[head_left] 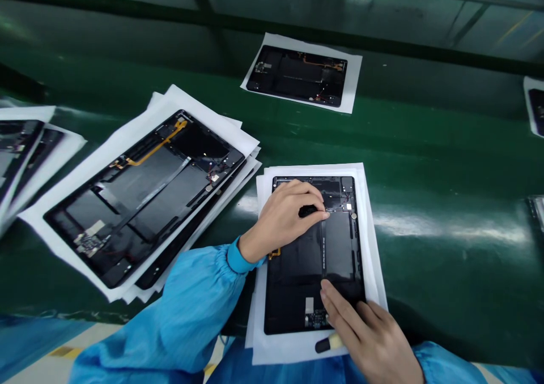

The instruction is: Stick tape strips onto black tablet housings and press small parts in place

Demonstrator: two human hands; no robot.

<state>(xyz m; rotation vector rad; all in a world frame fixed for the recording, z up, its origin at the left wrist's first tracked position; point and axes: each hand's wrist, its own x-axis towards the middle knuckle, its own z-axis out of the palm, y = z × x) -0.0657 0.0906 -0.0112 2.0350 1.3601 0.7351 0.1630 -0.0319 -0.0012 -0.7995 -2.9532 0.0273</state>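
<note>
In front of me a black tablet back housing (340, 248) lies on sheets of white paper (374, 259). A thin flat ribbon cable (323, 254) runs down its middle. My left hand (293, 214) reaches over the upper half, thumb and forefinger pinched at the cable's upper end. The fingertips of my right hand (365, 333) rest near the cable's lower end, above a small circuit board (318, 318). From beneath that palm sticks out a pale yellow, pen-like tool with a black end (329, 343), seemingly held by the hidden thumb side.
To the left is a stack of similar housings (148, 197) interleaved with white paper. Another stack (25, 152) stands at the far left edge. One more housing on paper (297, 75) lies farther back on the green bench (446, 186). Parts of others show at the right edge.
</note>
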